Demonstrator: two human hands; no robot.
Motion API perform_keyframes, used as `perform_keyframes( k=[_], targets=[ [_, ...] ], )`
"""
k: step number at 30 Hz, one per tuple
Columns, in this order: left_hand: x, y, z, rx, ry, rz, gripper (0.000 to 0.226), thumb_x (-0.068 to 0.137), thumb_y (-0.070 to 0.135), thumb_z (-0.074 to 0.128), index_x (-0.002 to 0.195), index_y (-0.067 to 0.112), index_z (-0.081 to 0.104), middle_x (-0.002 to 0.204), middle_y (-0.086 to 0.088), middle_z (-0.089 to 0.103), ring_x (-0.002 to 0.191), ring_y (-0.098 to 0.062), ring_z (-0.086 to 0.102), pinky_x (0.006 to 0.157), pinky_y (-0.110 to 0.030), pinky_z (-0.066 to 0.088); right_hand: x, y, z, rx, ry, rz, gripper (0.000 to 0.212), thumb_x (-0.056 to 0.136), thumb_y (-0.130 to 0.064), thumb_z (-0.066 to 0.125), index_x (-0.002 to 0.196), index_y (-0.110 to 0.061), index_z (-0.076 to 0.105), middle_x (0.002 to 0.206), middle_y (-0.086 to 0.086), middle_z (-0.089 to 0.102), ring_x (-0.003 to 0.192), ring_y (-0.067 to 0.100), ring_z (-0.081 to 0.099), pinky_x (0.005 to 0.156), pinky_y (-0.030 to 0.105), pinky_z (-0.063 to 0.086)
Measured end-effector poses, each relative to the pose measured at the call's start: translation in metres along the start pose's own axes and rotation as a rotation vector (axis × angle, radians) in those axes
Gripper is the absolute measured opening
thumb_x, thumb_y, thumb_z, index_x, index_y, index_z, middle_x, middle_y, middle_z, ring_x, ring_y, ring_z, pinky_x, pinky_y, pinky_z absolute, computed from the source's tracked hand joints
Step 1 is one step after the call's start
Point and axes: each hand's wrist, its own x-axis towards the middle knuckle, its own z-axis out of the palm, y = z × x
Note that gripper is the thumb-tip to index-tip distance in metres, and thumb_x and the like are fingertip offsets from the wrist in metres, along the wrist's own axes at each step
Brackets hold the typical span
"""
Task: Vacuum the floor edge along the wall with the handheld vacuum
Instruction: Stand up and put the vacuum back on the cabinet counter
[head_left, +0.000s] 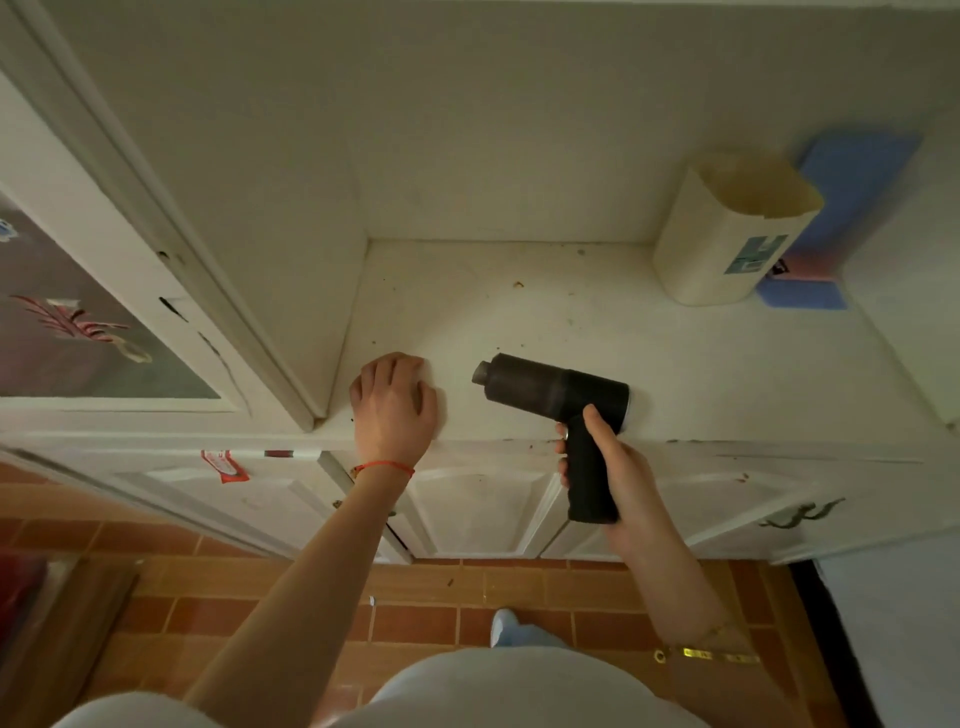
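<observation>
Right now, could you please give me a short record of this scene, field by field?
left hand: resting on the countertop, holding nothing
right hand: gripping the vacuum by its handle
vacuum nozzle: points left, above the countertop
countertop debris: scattered crumbs
container: back right, against the wall
floor: brown tiles, below the cabinets

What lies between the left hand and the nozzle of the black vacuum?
Head view: only bare white countertop between the left hand and the black handheld vacuum nozzle.
</observation>
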Motion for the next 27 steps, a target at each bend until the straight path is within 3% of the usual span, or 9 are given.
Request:
perform_keyframes(
  k=[7, 18, 25, 27],
  targets=[
    [-0.001, -0.001, 0.002, 0.031, 0.051, 0.032, 0.035, 0.085, 0.028, 0.048, 0.112, 0.017, 0.066, 0.117, -0.003, 0.065, 0.11, -0.027, 0.054, 0.094, -0.041, 0.042, 0.044, -0.04, 0.031, -0.201, -0.067, -0.044, 0.044, 0.087, -0.048, 0.062, 0.1, -0.007, 0.07, 0.081, 0.008, 0.072, 0.065, 0.017, 0.065, 0.063, 0.029, 0.054],
    [0.003, -0.001, 0.003, 0.075, 0.057, 0.059, 0.032, 0.083, 0.026, 0.052, 0.11, 0.017, 0.066, 0.117, -0.004, 0.065, 0.109, -0.027, 0.056, 0.091, -0.041, 0.044, 0.136, -0.087, 0.128, -0.155, -0.121, -0.088, 0.038, 0.089, -0.037, 0.068, 0.103, -0.002, 0.065, 0.078, 0.012, 0.069, 0.058, 0.02, 0.062, 0.056, 0.028, 0.053],
    [0.003, 0.0, 0.002, 0.083, 0.078, 0.069, 0.031, 0.083, 0.025, 0.051, 0.108, 0.016, 0.065, 0.115, -0.004, 0.065, 0.107, -0.027, 0.056, 0.092, -0.039, 0.042, 0.19, -0.092, 0.177, -0.261, -0.127, -0.095, 0.044, 0.087, -0.044, 0.067, 0.11, -0.006, 0.063, 0.083, 0.008, 0.072, 0.065, 0.016, 0.067, 0.055, 0.024, 0.054],
    [0.003, -0.001, 0.002, 0.083, 0.071, 0.067, 0.031, 0.083, 0.025, 0.052, 0.109, 0.016, 0.065, 0.115, -0.004, 0.065, 0.108, -0.027, 0.056, 0.092, -0.039, 0.041, 0.2, -0.094, 0.19, -0.27, -0.119, -0.09, 0.045, 0.087, -0.044, 0.067, 0.109, -0.006, 0.062, 0.081, 0.008, 0.071, 0.066, 0.018, 0.067, 0.065, 0.029, 0.058]
  ],
)
